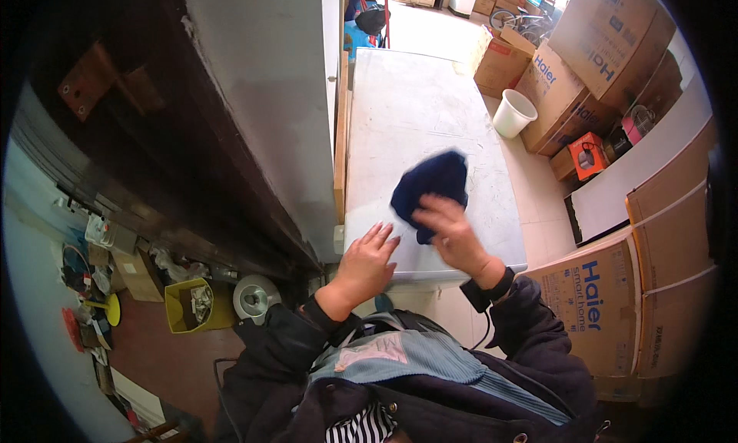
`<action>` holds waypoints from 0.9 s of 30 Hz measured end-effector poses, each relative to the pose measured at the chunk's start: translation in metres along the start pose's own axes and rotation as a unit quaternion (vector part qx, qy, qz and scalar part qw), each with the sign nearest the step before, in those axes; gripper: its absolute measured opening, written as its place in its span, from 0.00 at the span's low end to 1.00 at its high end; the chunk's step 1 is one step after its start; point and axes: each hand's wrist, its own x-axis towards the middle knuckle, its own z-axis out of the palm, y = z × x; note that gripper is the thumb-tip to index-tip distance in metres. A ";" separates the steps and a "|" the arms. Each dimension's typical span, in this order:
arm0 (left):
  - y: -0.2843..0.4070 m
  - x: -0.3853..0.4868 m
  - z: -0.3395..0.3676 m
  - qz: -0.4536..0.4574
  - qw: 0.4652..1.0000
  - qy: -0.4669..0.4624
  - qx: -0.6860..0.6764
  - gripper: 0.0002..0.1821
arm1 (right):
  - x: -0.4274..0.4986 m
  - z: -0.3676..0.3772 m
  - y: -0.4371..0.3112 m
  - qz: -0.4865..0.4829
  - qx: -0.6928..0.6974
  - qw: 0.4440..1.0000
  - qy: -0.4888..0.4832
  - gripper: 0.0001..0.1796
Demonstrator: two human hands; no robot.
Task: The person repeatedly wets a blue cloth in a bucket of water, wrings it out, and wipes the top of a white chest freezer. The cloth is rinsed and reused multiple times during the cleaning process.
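A dark blue cloth (pixel 433 183) lies bunched on a worn white tabletop (pixel 409 109), blurred by motion. My right hand (pixel 455 232) is on its near edge, with the fingers over the fabric and the thumb low beside it. The hand is blurred too. To the left, my left hand (pixel 366 264) hovers at or just above the near left corner of the tabletop, holding nothing, its fingers slightly spread. Whether its fingertips touch the surface I cannot tell. Both wrists wear black bands, and a small black box with a cable hangs at the right one.
A grey wall edge (pixel 253 85) borders the tabletop on the left. On the right stand a white bucket (pixel 514 113), stacked Haier cartons (pixel 559 94) and a large carton (pixel 594 310) close by. A yellow bin (pixel 190 306) and a round metal-topped object (pixel 253 298) sit on the floor at lower left.
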 end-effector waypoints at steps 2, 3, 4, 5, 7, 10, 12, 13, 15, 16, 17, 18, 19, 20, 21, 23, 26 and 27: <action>-0.013 -0.006 0.009 -0.055 0.998 -0.040 -0.012 0.39 | -0.020 0.020 0.002 0.027 0.009 0.993 -0.112 0.33; -0.016 -0.006 0.012 -0.049 0.998 0.000 -0.048 0.39 | -0.027 0.027 0.005 0.073 0.007 0.984 -0.165 0.34; -0.019 -0.008 0.015 -0.065 0.995 0.003 -0.074 0.38 | -0.029 0.030 0.012 0.085 0.014 0.986 -0.145 0.34; -0.019 -0.008 0.017 -0.082 0.992 0.006 -0.094 0.38 | -0.031 0.034 0.018 0.077 0.005 0.995 -0.069 0.34; -0.018 -0.005 0.021 -0.056 0.996 0.036 -0.058 0.39 | -0.031 0.042 0.028 0.123 -0.035 0.991 0.033 0.36; -0.020 0.011 0.036 -0.002 0.999 0.039 -0.019 0.42 | -0.029 0.058 0.035 0.191 -0.070 0.978 -0.057 0.49; -0.021 0.019 0.052 0.029 0.999 0.022 -0.014 0.42 | -0.030 0.071 0.034 0.206 -0.119 0.958 -0.158 0.57; -0.023 0.024 0.062 0.014 0.999 -0.021 0.029 0.41 | -0.031 0.075 0.036 0.204 -0.139 0.953 -0.174 0.55; -0.029 0.036 0.081 0.001 0.987 -0.093 0.127 0.38 | -0.028 0.082 0.045 0.197 -0.157 0.952 -0.172 0.52; -0.032 0.042 0.089 0.004 0.977 -0.104 0.188 0.34 | -0.026 0.084 0.050 0.189 -0.144 0.957 -0.169 0.51; -0.036 0.047 0.095 0.011 0.982 -0.064 0.177 0.35 | -0.023 0.085 0.057 0.186 -0.139 0.958 -0.169 0.50; -0.041 0.054 0.099 0.009 0.983 -0.061 0.171 0.35 | -0.020 0.084 0.064 0.181 -0.136 0.959 -0.170 0.49; -0.045 0.060 0.103 0.000 0.981 -0.083 0.176 0.35 | -0.016 0.083 0.071 0.174 -0.131 0.961 -0.173 0.48; -0.049 0.067 0.105 0.004 0.979 -0.078 0.186 0.36 | -0.011 0.081 0.081 0.163 -0.128 0.962 -0.176 0.47; -0.053 0.076 0.107 0.000 0.981 -0.072 0.178 0.36 | -0.006 0.080 0.090 0.154 -0.128 0.963 -0.183 0.47; -0.059 0.095 0.110 -0.003 0.980 -0.065 0.188 0.35 | 0.006 0.077 0.110 0.131 -0.138 0.965 -0.180 0.46; -0.072 0.128 0.112 -0.005 0.974 -0.059 0.217 0.34 | 0.026 0.074 0.142 0.114 -0.148 0.967 -0.172 0.46; -0.077 0.140 0.113 -0.008 0.971 -0.059 0.230 0.34 | 0.033 0.075 0.153 0.119 -0.150 0.965 -0.177 0.45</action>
